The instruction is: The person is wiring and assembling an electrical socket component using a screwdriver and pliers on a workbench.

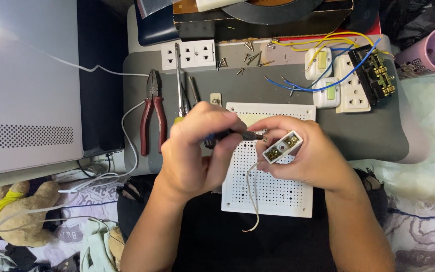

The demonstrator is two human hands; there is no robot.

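Small white switch block (282, 147) w/ brass terminals sits pinched in right hand (298, 151), over the white perforated board (270, 194); thin white wire (251, 196) hangs from it. Left hand (197, 146) is closed around a dark-handled screwdriver (237, 135), tip pointing at the block. Behind on grey bench mat (258, 90): red pliers (153, 118), loose screws (250, 58), white triple outlet (188, 54), more sockets w/ blue & yellow wires (328, 75). Pink cup (429, 50) far right; laptop (26, 85) far left.
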